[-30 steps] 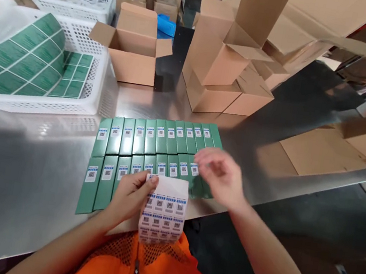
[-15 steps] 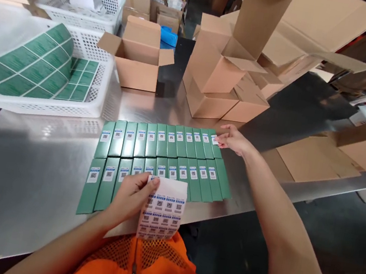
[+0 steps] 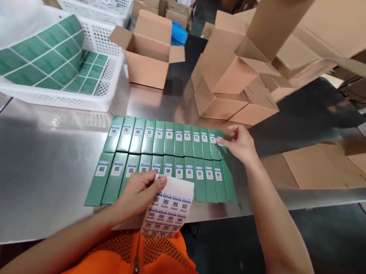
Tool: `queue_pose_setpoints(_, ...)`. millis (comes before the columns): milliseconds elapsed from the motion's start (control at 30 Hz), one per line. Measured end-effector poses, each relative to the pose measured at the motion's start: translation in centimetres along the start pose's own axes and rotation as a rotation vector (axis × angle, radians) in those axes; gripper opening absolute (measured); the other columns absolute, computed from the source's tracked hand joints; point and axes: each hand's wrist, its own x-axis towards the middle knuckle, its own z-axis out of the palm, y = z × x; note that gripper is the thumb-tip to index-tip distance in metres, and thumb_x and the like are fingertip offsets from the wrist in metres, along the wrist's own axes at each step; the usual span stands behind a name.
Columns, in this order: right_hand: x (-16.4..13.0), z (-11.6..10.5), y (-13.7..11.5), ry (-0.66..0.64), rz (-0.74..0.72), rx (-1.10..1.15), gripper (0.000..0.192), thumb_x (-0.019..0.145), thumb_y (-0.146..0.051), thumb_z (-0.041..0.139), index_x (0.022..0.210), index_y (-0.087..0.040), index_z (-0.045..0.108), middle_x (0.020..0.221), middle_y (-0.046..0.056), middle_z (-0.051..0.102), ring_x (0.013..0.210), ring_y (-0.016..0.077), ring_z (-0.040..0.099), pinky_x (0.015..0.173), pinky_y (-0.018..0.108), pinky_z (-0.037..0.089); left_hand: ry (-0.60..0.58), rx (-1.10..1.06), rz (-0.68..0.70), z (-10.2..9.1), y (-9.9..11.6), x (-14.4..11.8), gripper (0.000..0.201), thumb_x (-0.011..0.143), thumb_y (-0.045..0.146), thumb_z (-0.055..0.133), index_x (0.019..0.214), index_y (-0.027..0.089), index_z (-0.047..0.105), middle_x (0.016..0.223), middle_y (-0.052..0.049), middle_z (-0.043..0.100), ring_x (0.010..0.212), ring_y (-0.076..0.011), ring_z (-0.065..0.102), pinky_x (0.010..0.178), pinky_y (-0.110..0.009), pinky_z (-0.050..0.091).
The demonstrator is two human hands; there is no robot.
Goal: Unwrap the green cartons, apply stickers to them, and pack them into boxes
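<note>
boxes (image 3: 165,162) in two rows on table (image 3: 32,168) | basket (image 3: 81,97) behind-left | cartons (image 3: 227,79) behind

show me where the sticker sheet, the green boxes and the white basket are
sticker sheet (image 3: 168,206): head view, middle of the printed labels.
green boxes (image 3: 155,139): head view, back row, box face.
white basket (image 3: 53,99): head view, front wall.

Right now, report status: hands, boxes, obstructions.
Left hand holds sticker sheet. Right hand touches far-row end of green boxes. Nothing blocking them.

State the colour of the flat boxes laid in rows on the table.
Green boxes, each bearing a small white label; head view.
</note>
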Motion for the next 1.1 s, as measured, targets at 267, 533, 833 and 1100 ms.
queue_pose_setpoints(267, -13.3, 3.0, -4.2, -0.461, -0.548, 0.281, 0.03, 0.084, -0.044, 0.077, 0.108, -0.028, 0.072, 0.103, 0.005, 0.068, 0.091, 0.0207, 0.064, 0.078, 0.034, 0.052, -0.039, -0.039, 0.016, 0.1, 0.3, -0.1, 0.052, 0.091, 0.056, 0.052, 0.055, 0.018, 0.047, 0.052, 0.004, 0.04, 0.051, -0.0097, 0.037, 0.047, -0.021, 0.027)
queue_pose_setpoints(533, -14.5, 5.1, -6.2, -0.464, -0.537, 0.471, 0.009, 0.09, -0.031, 0.07, 0.086, -0.024, 0.072, 0.083, 0.001, 0.067, 0.078, 0.016, 0.065, 0.068, 0.029, 0.052, -0.091, 0.021, 0.151, -0.3, 0.3, -0.1, 0.068, 0.087, 0.071, 0.046, 0.045, 0.017, 0.042, 0.046, 0.004, 0.03, 0.046, -0.0085, 0.027, 0.044, -0.023, 0.019)
queue_pose_setpoints(833, -10.8, -0.4, -1.0, 0.145, -0.185, 0.638, 0.03, 0.081, -0.051, 0.076, 0.087, -0.027, 0.06, 0.083, 0.002, 0.067, 0.078, 0.0206, 0.066, 0.079, 0.038, 0.054, -0.169, 0.078, 0.233, -0.6, 0.5, -0.5, 0.074, 0.088, 0.075, 0.04, 0.043, 0.017, 0.048, 0.043, 0.0, 0.039, 0.043, -0.0104, 0.036, 0.046, -0.024, 0.02)
queue_pose_setpoints(1100, -7.7, -4.1, 5.5, -0.289, 0.108, 0.4, 0.062, 0.06, -0.055, 0.084, 0.106, -0.024, 0.057, 0.068, -0.002, 0.064, 0.066, 0.02, 0.063, 0.068, 0.038, 0.052, -0.186, 0.101, 0.236, -0.5, 0.3, -0.4, 0.067, 0.091, 0.065, 0.045, 0.045, 0.017, 0.049, 0.045, 0.001, 0.039, 0.044, -0.0101, 0.038, 0.047, -0.024, 0.022)
